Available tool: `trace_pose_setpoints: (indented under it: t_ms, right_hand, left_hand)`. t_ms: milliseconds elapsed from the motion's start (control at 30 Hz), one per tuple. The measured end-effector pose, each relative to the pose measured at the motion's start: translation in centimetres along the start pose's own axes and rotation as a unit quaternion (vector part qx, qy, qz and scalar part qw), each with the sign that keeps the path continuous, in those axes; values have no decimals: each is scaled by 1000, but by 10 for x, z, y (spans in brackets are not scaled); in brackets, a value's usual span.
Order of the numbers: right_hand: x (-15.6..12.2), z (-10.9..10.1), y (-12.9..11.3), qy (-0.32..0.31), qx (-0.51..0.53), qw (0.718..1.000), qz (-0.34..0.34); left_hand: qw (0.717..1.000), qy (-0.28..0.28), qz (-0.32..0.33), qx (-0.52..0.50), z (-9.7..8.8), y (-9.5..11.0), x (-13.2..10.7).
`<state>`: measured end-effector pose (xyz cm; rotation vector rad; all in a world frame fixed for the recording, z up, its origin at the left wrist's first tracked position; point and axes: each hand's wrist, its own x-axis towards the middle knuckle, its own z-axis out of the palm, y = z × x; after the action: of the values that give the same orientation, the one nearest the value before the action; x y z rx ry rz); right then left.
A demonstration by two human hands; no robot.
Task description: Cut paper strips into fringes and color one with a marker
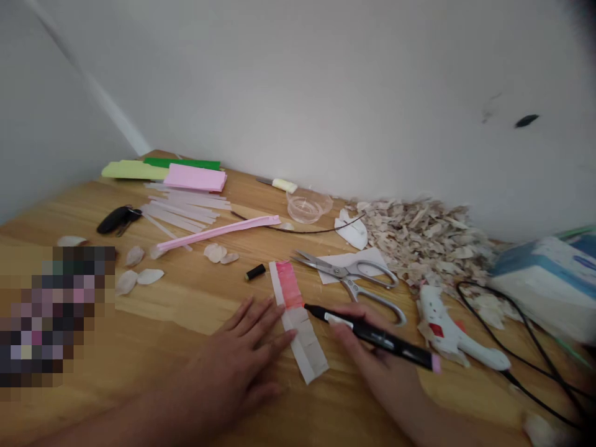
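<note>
A strip of whitish paper [305, 341] lies slantwise on the wooden table, its far part coloured pinkish red. My left hand [254, 344] rests flat with fingers stretched out, fingertips on the strip's left edge. In my right hand [372, 347] is a black marker [382, 338] with a pink end, its tip touching the strip at the lower border of the red area. The marker's black cap [255, 272] lies loose beyond my left hand. Just past the strip are grey-handled scissors [347, 271], partly spread, on a piece of white paper [372, 256].
A white glue gun [459, 338] with a black cord [521, 310] lies right, near a heap of dried pale petals [419, 239] and a tissue pack [544, 267]. Left are glue sticks [186, 211], folded pink paper [195, 177], keys [118, 218] and a pink strip [218, 232]. A clear dish [307, 205] stands behind.
</note>
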<state>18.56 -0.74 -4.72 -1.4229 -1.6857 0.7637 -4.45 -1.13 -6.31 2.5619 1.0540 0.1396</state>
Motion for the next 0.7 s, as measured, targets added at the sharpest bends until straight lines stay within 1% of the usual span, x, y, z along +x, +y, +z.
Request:
trace_pose_setpoints:
  t_ms: [100,200,267,333,433,533,633,700]
  right_hand:
    - [-9,6,14,28,7,999,-13]
    - [-11,10,17,38,16,999,-3]
    - [-10,12,13,25,31,999,20]
    - [-7,14,9,9,47,998,38]
    - [-6,17,6,-16,56,997,44]
    - [-6,17,8,-35,52,997,35]
    - [-7,17,10,-33,43,998,28]
    - [-8,17,10,-19,31,999,34]
  left_hand:
    - [1000,-1,2,-9,-1,0,0]
    - [1000,10,9,-17,0,-2,0]
    - [1000,7,10,-15,1,-2,1]
    - [1000,-8,6,-6,0,-2,1]
    - [999,-33,2,4,-1,-1,2]
    - [1000,-29,4,1,-1,0,2]
    - [1000,-17,8,-5,1,-2,2]
    - [1000,-17,9,-1,2,-3,3]
